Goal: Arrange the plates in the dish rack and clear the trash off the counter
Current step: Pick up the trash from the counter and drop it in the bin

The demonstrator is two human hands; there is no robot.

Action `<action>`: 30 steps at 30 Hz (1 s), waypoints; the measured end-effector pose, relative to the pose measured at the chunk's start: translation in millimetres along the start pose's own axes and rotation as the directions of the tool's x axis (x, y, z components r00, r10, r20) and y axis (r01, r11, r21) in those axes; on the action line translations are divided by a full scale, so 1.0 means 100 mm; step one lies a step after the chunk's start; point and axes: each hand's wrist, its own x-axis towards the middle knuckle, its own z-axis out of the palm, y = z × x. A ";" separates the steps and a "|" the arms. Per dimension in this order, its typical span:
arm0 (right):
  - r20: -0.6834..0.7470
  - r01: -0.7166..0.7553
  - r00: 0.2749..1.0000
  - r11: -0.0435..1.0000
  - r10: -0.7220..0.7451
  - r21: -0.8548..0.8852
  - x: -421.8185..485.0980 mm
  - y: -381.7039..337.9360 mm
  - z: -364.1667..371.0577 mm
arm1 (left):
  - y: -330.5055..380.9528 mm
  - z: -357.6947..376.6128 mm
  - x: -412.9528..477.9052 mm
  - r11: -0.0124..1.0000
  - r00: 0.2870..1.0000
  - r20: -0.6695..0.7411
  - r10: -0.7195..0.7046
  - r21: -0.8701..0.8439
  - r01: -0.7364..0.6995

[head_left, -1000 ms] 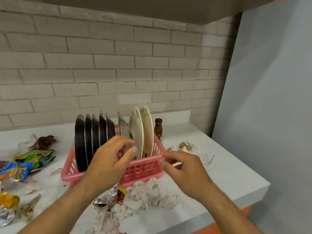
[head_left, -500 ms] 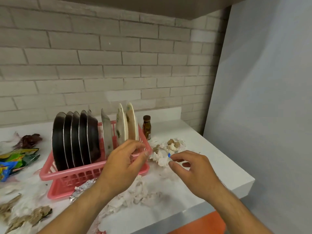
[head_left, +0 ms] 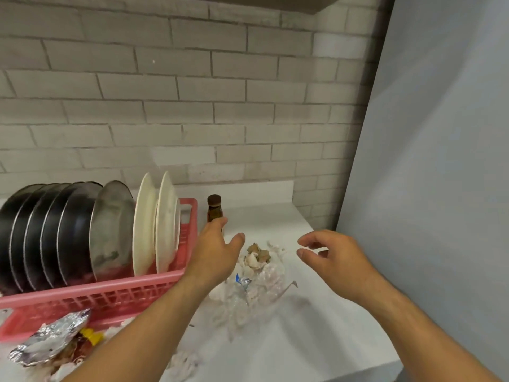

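A pink dish rack (head_left: 115,292) stands on the white counter at the left. Upright in it are several black plates (head_left: 41,232), a steel plate (head_left: 113,224) and two cream plates (head_left: 157,219). To the right of the rack lies a pile of crumpled clear plastic and tissue trash (head_left: 256,271) with brown scraps on top. My left hand (head_left: 217,249) hovers open just left of that pile, its fingers in front of a small brown bottle (head_left: 214,208). My right hand (head_left: 330,257) hovers open to the right of the pile, holding nothing.
Crumpled foil and wrappers (head_left: 49,343) lie in front of the rack at the lower left, with more tissue (head_left: 184,362) near my left forearm. A grey wall (head_left: 440,188) bounds the counter on the right; the brick wall (head_left: 192,106) is behind. The counter's front edge (head_left: 358,368) runs close by.
The view has swung right and closer to the counter. Both hands moved away from the rack to either side of the trash pile and spread open.
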 end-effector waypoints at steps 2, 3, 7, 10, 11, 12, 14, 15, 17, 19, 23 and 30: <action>0.014 -0.013 1.000 1.000 0.014 -0.006 0.04 0.13 -0.02 | -0.02 0.11 0.17 0.997 0.997 0.009 -0.072 -0.003 0.072; 0.025 -0.019 0.999 1.000 0.020 -0.010 0.05 0.18 -0.02 | -0.04 0.17 0.26 0.994 0.994 0.012 -0.107 -0.003 0.107; 0.060 -0.032 0.998 0.999 0.035 -0.039 0.17 0.36 -0.01 | -0.24 0.35 0.68 0.970 0.970 -0.008 -0.244 -0.015 0.244; 0.088 -0.010 0.996 0.997 0.017 -0.079 0.36 0.43 0.02 | -0.41 0.45 1.04 0.952 0.951 -0.046 -0.305 -0.051 0.303; 0.102 -0.007 0.995 0.996 0.016 -0.093 0.43 0.45 0.04 | -0.45 0.47 1.16 0.944 0.942 -0.068 -0.327 -0.055 0.324; 0.113 -0.007 0.993 0.995 0.019 -0.103 0.50 0.46 0.06 | -0.47 0.48 1.25 0.939 0.935 -0.094 -0.343 -0.052 0.340; 0.124 -0.010 0.992 0.994 0.024 -0.112 0.65 0.50 0.11 | -0.52 0.52 1.46 0.934 0.922 -0.153 -0.356 -0.037 0.355; 0.128 -0.008 0.992 0.993 0.023 -0.118 0.74 0.51 0.14 | -0.54 0.55 1.56 0.935 0.918 -0.177 -0.355 -0.044 0.353; 0.142 0.005 0.990 0.991 0.014 -0.133 0.92 0.54 0.22 | -0.60 0.60 1.76 0.927 0.906 -0.197 -0.375 -0.109 0.360; 0.164 0.019 0.986 0.989 0.005 -0.144 1.09 0.57 0.30 | -0.65 0.64 1.94 0.904 0.880 -0.220 -0.421 -0.175 0.390; 0.211 0.028 0.977 0.982 0.011 -0.184 1.31 0.71 0.51 | -0.74 0.68 2.14 0.876 0.857 -0.194 -0.478 -0.183 0.447; 0.366 -0.014 0.922 0.956 0.124 -0.292 1.52 1.07 0.90 | -0.46 0.75 2.14 0.952 0.957 -0.097 -0.275 -0.170 0.256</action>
